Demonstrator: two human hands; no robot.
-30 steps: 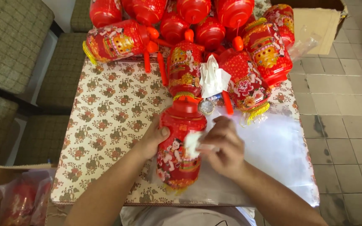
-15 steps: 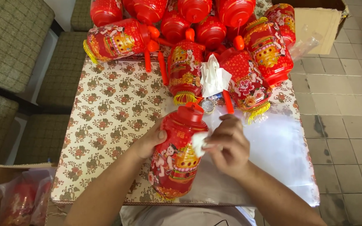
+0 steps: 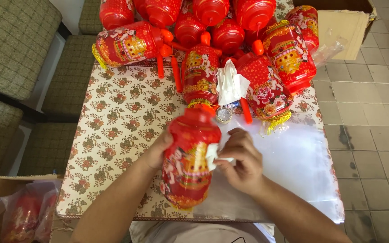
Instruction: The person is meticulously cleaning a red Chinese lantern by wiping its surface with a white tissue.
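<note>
We cup the red lantern (image 3: pixel 187 164) with our left hand (image 3: pixel 158 150) — right hand (image 3: pixel 241 159) fingers pinching a white cloth (image 3: pixel 212 155) against it.

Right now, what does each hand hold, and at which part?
Left hand grips the red lantern by its side; right hand pinches a white tissue against it.

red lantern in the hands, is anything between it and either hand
The left hand lies bare against the red lantern. A small white wad, pinched in the right hand, sits between that hand and the lantern's side.
</note>
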